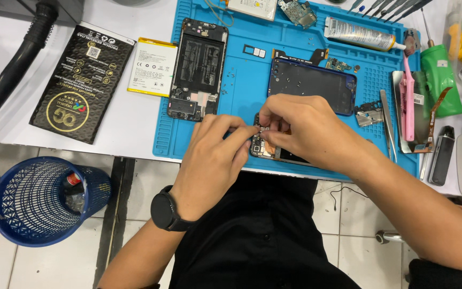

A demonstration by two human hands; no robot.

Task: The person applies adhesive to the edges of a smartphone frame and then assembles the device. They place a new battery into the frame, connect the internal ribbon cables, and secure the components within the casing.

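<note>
My left hand [212, 160] and my right hand [306, 126] meet over a small opened phone body [266, 147] at the near edge of the blue work mat [247, 80]. Both hands pinch a tiny part at the phone's top, fingertips touching each other. The phone is largely hidden under my right hand. A black watch sits on my left wrist. Just beyond my hands lies a dark phone back cover [311, 83].
A stripped phone frame [198, 67] lies on the mat's left, with a white battery [153, 66] and black packet [84, 83] beside it. A glue tube [359, 33], tweezers [388, 123], pink tool [408, 99] and green bottle [441, 80] lie right. A blue wastebasket [38, 200] stands below.
</note>
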